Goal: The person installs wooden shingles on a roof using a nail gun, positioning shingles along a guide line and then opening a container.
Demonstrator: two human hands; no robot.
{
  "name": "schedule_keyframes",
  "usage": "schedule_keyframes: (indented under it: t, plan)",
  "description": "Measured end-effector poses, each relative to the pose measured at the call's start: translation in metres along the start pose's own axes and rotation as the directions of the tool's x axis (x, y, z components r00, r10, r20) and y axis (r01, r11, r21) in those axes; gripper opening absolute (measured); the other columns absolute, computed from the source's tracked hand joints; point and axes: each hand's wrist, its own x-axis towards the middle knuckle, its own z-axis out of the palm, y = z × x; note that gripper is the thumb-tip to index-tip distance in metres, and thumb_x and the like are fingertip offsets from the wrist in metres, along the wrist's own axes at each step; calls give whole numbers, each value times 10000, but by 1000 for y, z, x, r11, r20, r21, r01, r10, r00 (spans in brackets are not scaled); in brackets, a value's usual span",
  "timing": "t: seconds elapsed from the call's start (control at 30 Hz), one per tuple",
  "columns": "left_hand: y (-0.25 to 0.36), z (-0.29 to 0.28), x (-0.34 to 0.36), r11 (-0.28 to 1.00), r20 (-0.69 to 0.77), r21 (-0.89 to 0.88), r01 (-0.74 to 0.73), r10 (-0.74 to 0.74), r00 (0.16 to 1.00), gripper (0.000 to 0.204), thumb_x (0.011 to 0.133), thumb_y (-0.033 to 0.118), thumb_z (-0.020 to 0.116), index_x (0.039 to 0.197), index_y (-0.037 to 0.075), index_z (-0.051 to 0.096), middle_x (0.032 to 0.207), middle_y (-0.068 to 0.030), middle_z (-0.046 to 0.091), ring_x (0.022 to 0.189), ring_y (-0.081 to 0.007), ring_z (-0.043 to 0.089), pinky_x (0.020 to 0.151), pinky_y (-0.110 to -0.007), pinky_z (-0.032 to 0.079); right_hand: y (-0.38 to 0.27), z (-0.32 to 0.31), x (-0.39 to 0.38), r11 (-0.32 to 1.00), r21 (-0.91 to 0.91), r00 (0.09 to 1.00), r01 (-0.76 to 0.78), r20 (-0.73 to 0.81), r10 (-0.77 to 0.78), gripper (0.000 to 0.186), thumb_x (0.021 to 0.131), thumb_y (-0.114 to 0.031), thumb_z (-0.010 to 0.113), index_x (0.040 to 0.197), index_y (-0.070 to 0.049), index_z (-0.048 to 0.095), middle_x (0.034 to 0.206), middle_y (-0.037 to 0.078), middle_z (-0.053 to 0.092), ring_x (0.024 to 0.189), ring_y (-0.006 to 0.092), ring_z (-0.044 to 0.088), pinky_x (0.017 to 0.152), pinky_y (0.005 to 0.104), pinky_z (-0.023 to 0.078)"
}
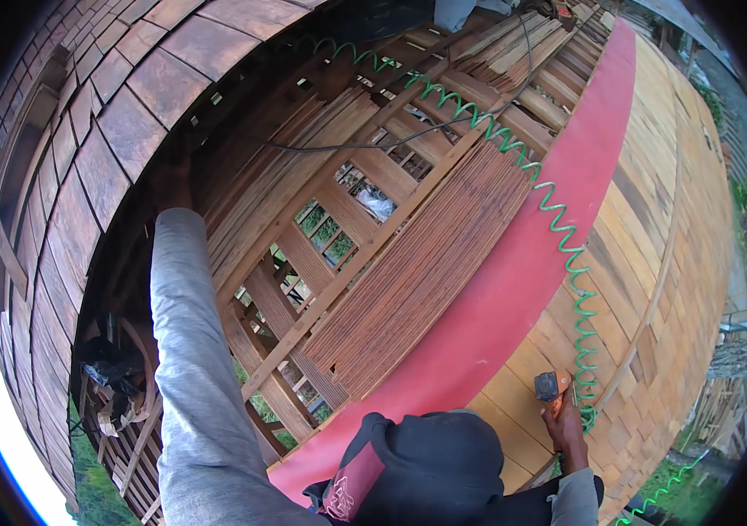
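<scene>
My left arm [189,333], in a grey sleeve, stretches up and away on the left. My left hand [179,180] is in deep shadow under the edge of the shingled roof [132,131], so its fingers do not show. Low on the right, my right hand [569,431] is wrapped round an orange and dark grey nail gun [554,386], held over the pale wooden shingles [522,364]. A green coiled air hose [577,272] comes down to the tool from the top. Dark clothing with a red panel [430,451] fills the bottom middle.
A red membrane strip [496,320] curves between the pale shingles and open roof battens [369,206]. Stacks of thin brown shingles [426,272] lie on the battens, with gaps down to greenery. A black cable [352,145] crosses them. Another person's clothing [457,12] shows at the top.
</scene>
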Motion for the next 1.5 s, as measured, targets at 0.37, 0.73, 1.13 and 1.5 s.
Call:
schedule_keyframes:
  t: [0.37, 0.73, 1.13, 1.5]
  plan:
    - [130, 14, 66, 477, 286, -828, 296, -94, 953, 278, 1059, 244, 539, 1257, 63, 614, 1221, -150, 666, 1151, -286, 656, 916, -406, 583, 12, -12, 9, 965, -221, 984, -143, 68, 162, 1068, 901, -392, 697, 1558, 152, 55, 1110, 409, 648, 898, 499, 703, 836, 536, 573]
    - [166, -35, 151, 323, 159, -929, 179, -89, 983, 284, 1061, 193, 517, 1303, 65, 593, 1283, -155, 642, 1201, -318, 634, 966, -459, 568, -15, -17, 12, 940, -183, 940, -287, 134, 313, 1071, 913, -411, 668, 1553, 171, 37, 1005, 362, 697, 878, 499, 706, 807, 534, 577]
    - [197, -68, 270, 646, -428, -722, -248, -135, 893, 260, 1051, 212, 533, 1271, 91, 601, 1200, -110, 617, 1097, -280, 597, 892, -443, 521, -4, -4, 16, 943, -128, 942, -307, 99, 320, 1044, 913, -392, 692, 1563, 119, 56, 978, 369, 684, 879, 518, 687, 788, 543, 566]
    - [173, -116, 187, -741, 513, -235, 629, 455, 728, 248, 1012, 425, 646, 1014, 180, 685, 712, 81, 563, 567, -43, 483, 480, -244, 368, -7, -18, 17, 940, -198, 945, -277, 121, 304, 1073, 910, -368, 684, 1535, 190, 15, 883, 324, 707, 826, 491, 703, 747, 549, 571]
